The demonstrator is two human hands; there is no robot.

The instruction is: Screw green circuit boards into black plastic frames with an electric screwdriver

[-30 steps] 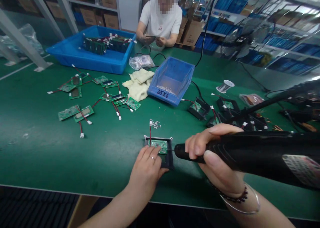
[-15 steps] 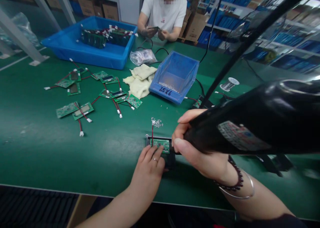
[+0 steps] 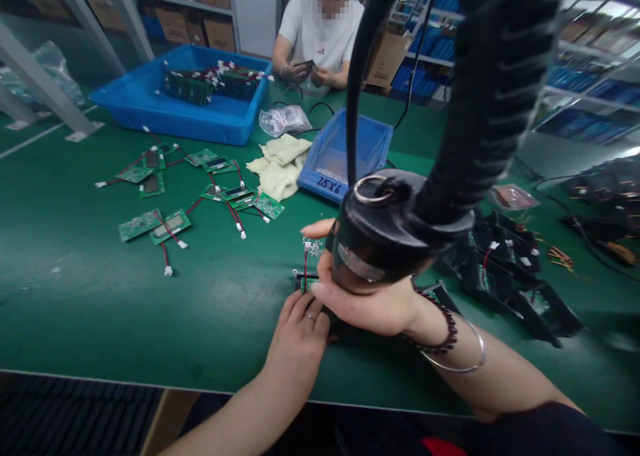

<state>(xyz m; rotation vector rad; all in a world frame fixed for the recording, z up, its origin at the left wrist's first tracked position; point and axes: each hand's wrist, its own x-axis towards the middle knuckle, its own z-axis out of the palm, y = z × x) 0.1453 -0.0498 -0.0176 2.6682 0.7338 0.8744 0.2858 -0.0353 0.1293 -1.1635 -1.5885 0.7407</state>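
Observation:
A black electric screwdriver point(image 3: 380, 236) stands almost upright in my right hand point(image 3: 370, 309), whose fingers and thumb wrap round its body. Its tip is hidden behind that hand. My left hand point(image 3: 300, 326) holds a black plastic case point(image 3: 297, 280) on the table, its fingertips resting over the green circuit board point(image 3: 309, 283) inside. Most of the case and board is covered by my hands. From the board a red-and-black lead with a white plug point(image 3: 307, 247) points away from me. Just beyond the case lies a small heap of screws point(image 3: 316, 248).
A blue bin point(image 3: 320, 185) of screws stands by a pale cloth point(image 3: 280, 169). Loose circuit boards point(image 3: 137, 225) lie leftward, before a blue tray point(image 3: 170, 126) of boards. More black cases point(image 3: 500, 276) sit at right. Across the table, a person point(image 3: 323, 29) handles a dark piece.
My right hand has swung the screwdriver from lying sideways to nearly upright and moved left over the case. My left hand has stayed on the case. The cases on the right have come into view.

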